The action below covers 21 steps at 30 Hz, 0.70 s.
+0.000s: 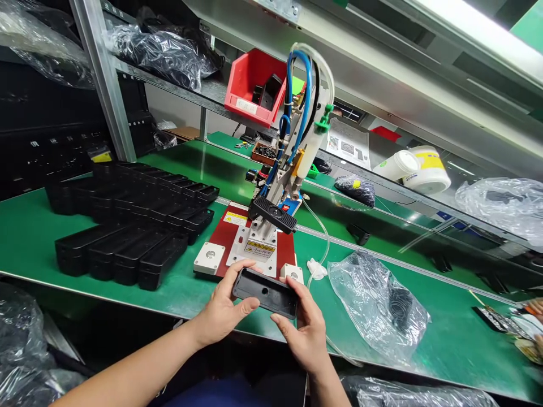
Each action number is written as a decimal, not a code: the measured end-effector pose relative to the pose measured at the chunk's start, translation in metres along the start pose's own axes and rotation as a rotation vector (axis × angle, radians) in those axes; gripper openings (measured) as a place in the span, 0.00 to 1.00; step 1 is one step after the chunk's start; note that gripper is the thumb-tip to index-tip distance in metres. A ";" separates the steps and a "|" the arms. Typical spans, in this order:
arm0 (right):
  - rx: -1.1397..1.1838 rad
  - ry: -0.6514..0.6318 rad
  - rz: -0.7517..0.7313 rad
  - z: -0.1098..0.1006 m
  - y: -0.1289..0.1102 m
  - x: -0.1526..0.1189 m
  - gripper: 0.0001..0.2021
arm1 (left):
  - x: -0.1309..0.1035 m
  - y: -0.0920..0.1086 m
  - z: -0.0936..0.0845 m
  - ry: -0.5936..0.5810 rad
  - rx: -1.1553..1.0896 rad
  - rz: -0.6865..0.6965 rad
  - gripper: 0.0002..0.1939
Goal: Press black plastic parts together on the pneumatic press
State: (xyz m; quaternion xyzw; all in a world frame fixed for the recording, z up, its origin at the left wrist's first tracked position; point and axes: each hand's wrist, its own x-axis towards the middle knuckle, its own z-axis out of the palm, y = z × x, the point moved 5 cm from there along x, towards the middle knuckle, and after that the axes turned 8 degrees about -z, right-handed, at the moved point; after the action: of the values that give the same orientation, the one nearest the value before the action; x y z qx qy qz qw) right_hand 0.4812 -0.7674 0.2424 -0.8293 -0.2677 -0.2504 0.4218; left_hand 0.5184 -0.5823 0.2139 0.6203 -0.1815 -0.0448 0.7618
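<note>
An open black case [276, 295] is held in front of the machine [281, 176], its ends gripped by the fingers of the left hand [224, 312] and right hand [306, 334]. Handling seems in hand; a steady, level grip is probably called for.

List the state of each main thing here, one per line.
Black case: held, hollow side showing
Left grip: holding the case's left end
Right grip: holding the case's right end
Red bin: open, black parts inside
Other black cases: grouped on the table
Clear bag: lying flat, dark rings inside
</note>
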 end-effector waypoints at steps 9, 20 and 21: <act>-0.079 0.050 -0.186 -0.018 -0.005 0.066 0.28 | 0.053 0.047 -0.010 0.003 0.274 0.313 0.31; -0.199 0.142 -0.066 -0.010 0.041 0.167 0.23 | 0.180 0.064 -0.038 0.129 0.255 0.208 0.28; -0.213 0.144 -0.065 -0.007 0.041 0.166 0.23 | 0.182 0.060 -0.037 0.131 0.226 0.189 0.25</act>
State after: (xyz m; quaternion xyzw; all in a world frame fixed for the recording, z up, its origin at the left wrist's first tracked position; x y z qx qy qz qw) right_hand 0.6278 -0.7556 0.3293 -0.8400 -0.2355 -0.3500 0.3412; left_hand 0.6902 -0.5881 0.3052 0.6839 -0.1931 0.0882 0.6980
